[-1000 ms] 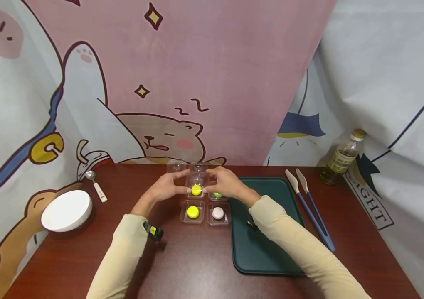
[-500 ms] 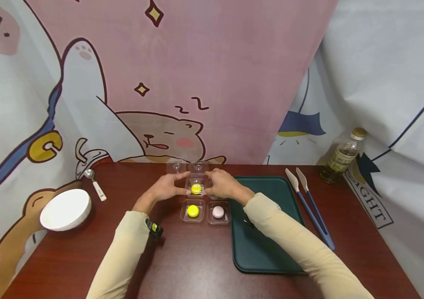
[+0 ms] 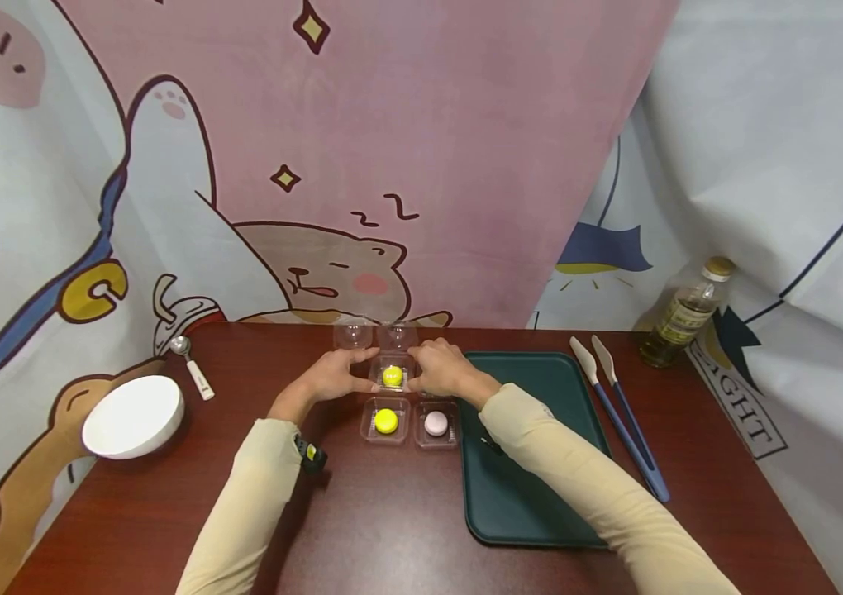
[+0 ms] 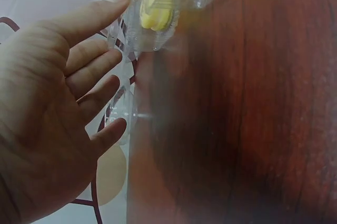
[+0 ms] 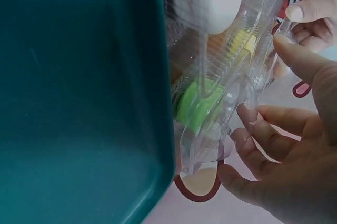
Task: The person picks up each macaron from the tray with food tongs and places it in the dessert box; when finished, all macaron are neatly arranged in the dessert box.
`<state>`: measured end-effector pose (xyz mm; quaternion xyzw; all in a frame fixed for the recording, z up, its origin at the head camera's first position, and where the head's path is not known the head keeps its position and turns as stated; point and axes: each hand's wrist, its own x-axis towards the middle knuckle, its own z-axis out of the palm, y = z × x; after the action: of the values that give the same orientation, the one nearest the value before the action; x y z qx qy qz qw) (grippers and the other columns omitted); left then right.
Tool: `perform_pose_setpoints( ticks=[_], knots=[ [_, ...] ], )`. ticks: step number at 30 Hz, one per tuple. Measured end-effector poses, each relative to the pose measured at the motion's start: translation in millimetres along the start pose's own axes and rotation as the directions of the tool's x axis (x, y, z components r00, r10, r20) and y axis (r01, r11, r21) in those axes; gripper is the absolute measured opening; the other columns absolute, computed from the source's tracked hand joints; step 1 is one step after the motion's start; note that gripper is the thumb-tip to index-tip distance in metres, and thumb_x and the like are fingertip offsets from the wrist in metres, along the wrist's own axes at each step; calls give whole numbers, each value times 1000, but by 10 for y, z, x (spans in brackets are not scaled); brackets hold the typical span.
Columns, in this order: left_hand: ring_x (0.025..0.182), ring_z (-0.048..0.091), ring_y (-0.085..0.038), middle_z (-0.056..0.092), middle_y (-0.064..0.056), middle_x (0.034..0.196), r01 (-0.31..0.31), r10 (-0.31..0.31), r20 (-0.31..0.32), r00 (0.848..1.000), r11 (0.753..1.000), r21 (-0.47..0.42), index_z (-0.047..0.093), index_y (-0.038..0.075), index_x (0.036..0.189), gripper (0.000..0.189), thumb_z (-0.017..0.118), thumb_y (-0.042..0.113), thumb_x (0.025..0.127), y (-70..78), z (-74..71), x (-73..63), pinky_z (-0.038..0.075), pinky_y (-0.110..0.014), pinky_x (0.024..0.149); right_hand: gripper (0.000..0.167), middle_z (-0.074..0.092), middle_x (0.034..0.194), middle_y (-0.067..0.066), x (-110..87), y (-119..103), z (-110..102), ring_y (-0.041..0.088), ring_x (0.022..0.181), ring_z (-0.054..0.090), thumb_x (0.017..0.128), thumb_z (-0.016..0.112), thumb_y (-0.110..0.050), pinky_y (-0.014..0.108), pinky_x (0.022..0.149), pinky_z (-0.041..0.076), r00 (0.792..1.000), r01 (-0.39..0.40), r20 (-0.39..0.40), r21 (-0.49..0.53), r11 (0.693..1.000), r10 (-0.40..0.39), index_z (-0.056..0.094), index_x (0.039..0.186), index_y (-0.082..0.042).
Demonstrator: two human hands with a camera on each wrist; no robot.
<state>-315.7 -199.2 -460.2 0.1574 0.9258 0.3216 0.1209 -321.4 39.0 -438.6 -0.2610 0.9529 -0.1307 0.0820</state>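
Observation:
Over the back-left clear box, a clear plastic lid point(image 3: 392, 360) lies level between both hands, above a yellow macaron point(image 3: 392, 377). My left hand point(image 3: 328, 375) holds the lid's left side, thumb toward me and index finger at the far corner. From the right, my right hand point(image 3: 445, 368) grips the opposite side. Beneath that hand, mostly hidden in the head view, a green macaron point(image 5: 199, 103) shows in the right wrist view, in its own clear box. In front, another yellow macaron point(image 3: 386, 421) and a pale pink macaron point(image 3: 435, 424) sit in uncovered clear boxes.
Two clear domed lids point(image 3: 397, 335) lie behind the boxes. A dark green tray point(image 3: 533, 479) is close on the right, with tongs point(image 3: 626, 421) and an oil bottle point(image 3: 682, 318) beyond. On the left are a white bowl point(image 3: 133, 417) and a scoop point(image 3: 192, 368).
The clear lid has come down and now lies flatter over the yellow macaron's box. My right hand has shifted slightly left, covering the green macaron in the head view.

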Motion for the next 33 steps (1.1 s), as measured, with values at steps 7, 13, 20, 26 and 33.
perform_pose_setpoints(
  ticks=[7,13,20,26,33],
  knots=[
    [143,46,-35,50,-13,154,-4,4,-5,1000,1000,-15,46,15,154,77,80,32,87,-26,19,25,37,-57,117,70,61,141,14,41,16,-13,36,133,51,89,77,-38,55,113,40,1000,2,15,-21,1000,-1,54,146,-7],
    [142,47,-35,51,-12,154,10,-11,8,1000,1000,10,46,17,154,77,80,33,87,-44,32,33,38,-57,116,69,62,141,13,66,6,-1,35,131,52,88,78,-41,54,112,41,1000,6,23,-43,999,-5,56,145,-8],
    [139,50,-34,52,-14,153,23,-23,9,1000,1000,14,47,18,153,76,81,30,87,-54,49,26,41,-56,114,71,62,139,13,80,7,28,34,129,53,87,79,-44,53,113,41,999,5,34,-59,998,-3,57,144,-7],
    [140,50,-33,52,-12,153,21,-21,10,1000,1000,11,47,17,153,76,82,29,86,-40,38,29,41,-54,115,72,60,142,15,92,-3,16,35,131,51,87,78,-42,53,114,41,999,2,48,-53,999,0,55,145,-7],
    [140,50,-33,53,-12,152,17,-18,13,1000,999,28,49,15,151,75,82,30,86,-37,51,43,41,-54,115,70,62,139,15,117,1,30,35,129,52,88,78,-41,52,112,43,998,8,61,-66,998,-4,56,144,-6]
  ],
)
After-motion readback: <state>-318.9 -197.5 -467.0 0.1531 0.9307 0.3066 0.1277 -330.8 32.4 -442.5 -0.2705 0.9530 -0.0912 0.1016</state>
